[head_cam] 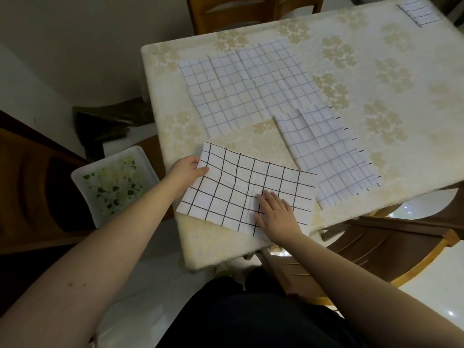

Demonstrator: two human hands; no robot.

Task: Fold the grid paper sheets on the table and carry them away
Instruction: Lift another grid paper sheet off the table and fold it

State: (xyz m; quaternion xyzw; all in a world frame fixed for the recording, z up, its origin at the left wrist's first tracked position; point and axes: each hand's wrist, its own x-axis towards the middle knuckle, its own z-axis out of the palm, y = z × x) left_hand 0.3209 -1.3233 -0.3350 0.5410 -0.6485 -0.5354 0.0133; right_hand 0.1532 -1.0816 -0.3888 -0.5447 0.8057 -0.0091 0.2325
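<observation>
A white sheet with a bold black grid (236, 187) lies at the near corner of the table (376, 71). My left hand (187, 172) pinches its left edge, thumb on top. My right hand (277, 216) presses flat on its right half, fingers straight. Beyond it lie several overlapping sheets with a thin blue grid (246, 89), and another thin-grid sheet (326, 151) to the right. A small grid sheet (418, 11) sits at the table's far right corner.
A floral cream cloth covers the table. Wooden chairs stand at the far side (226, 13) and at the near right (389, 247). A white stool with green leaf print (113, 184) is left of the table.
</observation>
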